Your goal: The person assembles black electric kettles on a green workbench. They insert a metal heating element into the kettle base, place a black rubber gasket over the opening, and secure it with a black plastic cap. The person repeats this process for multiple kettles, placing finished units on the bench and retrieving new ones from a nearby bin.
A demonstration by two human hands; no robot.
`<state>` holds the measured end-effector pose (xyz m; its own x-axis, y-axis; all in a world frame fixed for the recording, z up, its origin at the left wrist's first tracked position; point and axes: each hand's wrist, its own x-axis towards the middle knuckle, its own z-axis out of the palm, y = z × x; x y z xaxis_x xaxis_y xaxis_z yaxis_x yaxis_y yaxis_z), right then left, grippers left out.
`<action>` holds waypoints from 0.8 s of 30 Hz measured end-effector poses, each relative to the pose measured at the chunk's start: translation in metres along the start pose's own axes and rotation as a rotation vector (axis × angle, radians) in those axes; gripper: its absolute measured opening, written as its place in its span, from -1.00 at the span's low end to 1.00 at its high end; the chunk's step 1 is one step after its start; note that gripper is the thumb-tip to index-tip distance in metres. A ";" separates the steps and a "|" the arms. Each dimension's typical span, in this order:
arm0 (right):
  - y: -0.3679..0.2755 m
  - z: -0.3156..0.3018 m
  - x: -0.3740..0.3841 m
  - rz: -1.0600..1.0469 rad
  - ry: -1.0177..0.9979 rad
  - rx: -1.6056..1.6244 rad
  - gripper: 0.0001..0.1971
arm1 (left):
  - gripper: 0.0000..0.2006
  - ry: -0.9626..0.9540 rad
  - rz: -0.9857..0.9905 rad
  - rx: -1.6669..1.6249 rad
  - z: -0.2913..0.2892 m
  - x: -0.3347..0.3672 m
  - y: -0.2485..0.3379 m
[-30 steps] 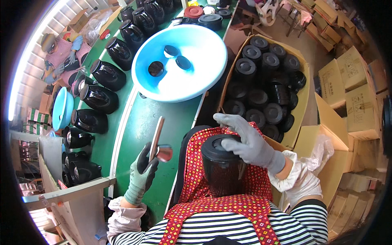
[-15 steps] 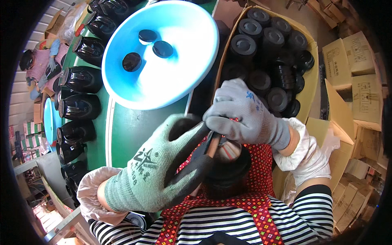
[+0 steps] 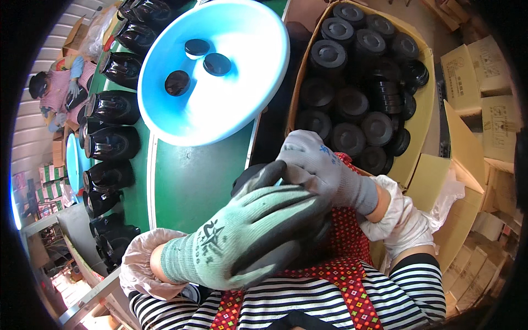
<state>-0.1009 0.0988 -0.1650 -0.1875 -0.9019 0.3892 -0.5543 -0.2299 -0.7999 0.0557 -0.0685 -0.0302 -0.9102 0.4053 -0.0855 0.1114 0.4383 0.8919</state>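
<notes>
Green-gloved left hand [image 3: 256,234] overlaps grey-gloved right hand [image 3: 324,170], cannot tell whether either is closed; blue basin [image 3: 242,104] at eleven o'clock, cardboard carton [image 3: 422,140] at one

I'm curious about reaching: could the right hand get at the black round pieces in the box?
Probably yes: the right hand is near the open cardboard box, and nothing seems to block the black round pieces. It's up against the left hand, though, so it might need freeing first.

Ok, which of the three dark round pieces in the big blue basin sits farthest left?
The lower-left piece; both the upper piece and the right-hand piece lie further right and higher in the picture.
</notes>
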 end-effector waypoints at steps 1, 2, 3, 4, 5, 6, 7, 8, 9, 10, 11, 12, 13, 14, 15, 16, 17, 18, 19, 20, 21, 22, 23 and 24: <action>-0.005 0.002 -0.004 -0.026 0.031 -0.056 -0.74 | -0.34 0.016 0.033 0.018 0.004 -0.005 -0.004; -0.009 0.003 -0.006 -0.053 0.062 -0.111 -0.76 | -0.34 0.033 0.064 0.036 0.007 -0.009 -0.007; -0.008 0.005 -0.005 -0.099 0.093 -0.096 -0.78 | -0.31 0.043 0.097 0.104 0.009 -0.011 -0.007; -0.008 0.008 -0.004 -0.145 0.119 -0.083 -0.79 | -0.30 0.055 0.023 0.130 0.008 -0.011 -0.002; -0.002 0.006 -0.001 -0.134 0.097 -0.021 -0.80 | -0.28 0.066 -0.044 0.162 0.004 -0.006 0.009; 0.002 0.003 -0.001 -0.070 0.023 0.006 -0.79 | -0.27 0.079 -0.112 0.194 -0.001 -0.002 0.020; 0.005 -0.001 0.000 0.001 -0.047 0.025 -0.75 | -0.22 0.026 -0.099 0.105 -0.011 0.003 0.027; 0.009 -0.006 0.001 0.073 -0.117 0.036 -0.70 | -0.20 0.039 -0.107 0.153 -0.015 0.014 0.038; 0.010 0.005 0.000 0.087 0.001 0.283 -0.70 | -0.18 0.057 -0.124 0.204 -0.018 0.023 0.050; 0.013 0.004 -0.003 0.032 0.001 0.213 -0.71 | -0.17 0.094 -0.154 0.298 -0.009 0.031 0.048; 0.014 0.002 -0.004 -0.021 0.009 0.140 -0.72 | -0.15 0.126 -0.184 0.392 0.000 0.038 0.047; 0.011 0.001 -0.002 -0.091 0.006 0.081 -0.73 | -0.11 0.017 -0.242 0.494 0.016 0.038 0.045; 0.008 0.007 -0.006 -0.018 0.012 0.220 -0.74 | -0.10 0.025 -0.230 0.546 0.020 0.037 0.043; 0.007 0.008 -0.008 0.014 0.024 0.178 -0.76 | -0.09 0.031 -0.216 0.598 0.022 0.037 0.042; 0.004 0.009 -0.009 0.046 0.038 0.133 -0.77 | -0.08 -0.003 -0.268 0.592 0.019 0.036 0.040; 0.002 0.012 -0.010 0.076 0.047 0.098 -0.79 | -0.07 -0.035 -0.333 0.581 0.015 0.033 0.038; -0.006 0.008 -0.008 0.067 0.046 0.038 -0.82 | -0.09 0.014 -0.328 0.592 0.017 0.028 0.031; -0.016 0.004 -0.007 0.057 0.045 -0.023 -0.85 | -0.10 0.024 -0.310 0.575 0.016 0.024 0.025; -0.025 -0.001 -0.002 -0.031 0.059 -0.182 -0.88 | -0.11 0.028 -0.306 0.564 0.010 0.019 0.020; -0.027 0.000 -0.007 -0.046 0.127 -0.272 -0.83 | -0.12 0.027 -0.289 0.556 0.003 0.016 0.010; -0.036 0.000 -0.011 0.056 0.139 -0.303 -0.77 | -0.13 0.134 -0.416 0.454 0.005 0.010 -0.008; -0.053 -0.006 -0.007 0.160 0.137 -0.330 -0.70 | -0.22 0.160 -0.426 0.384 0.006 0.001 -0.022; -0.066 -0.015 -0.007 0.207 0.033 -0.363 -0.55 | -0.28 0.134 -0.348 0.353 0.003 -0.005 -0.036; -0.075 -0.018 -0.006 0.203 0.024 -0.405 -0.59 | -0.32 0.108 -0.270 0.320 -0.002 -0.006 -0.051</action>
<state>-0.0728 0.1285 -0.0990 -0.3409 -0.9042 0.2573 -0.7762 0.1163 -0.6197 0.0549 -0.0948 -0.0739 -0.9583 0.1630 -0.2347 -0.0338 0.7509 0.6595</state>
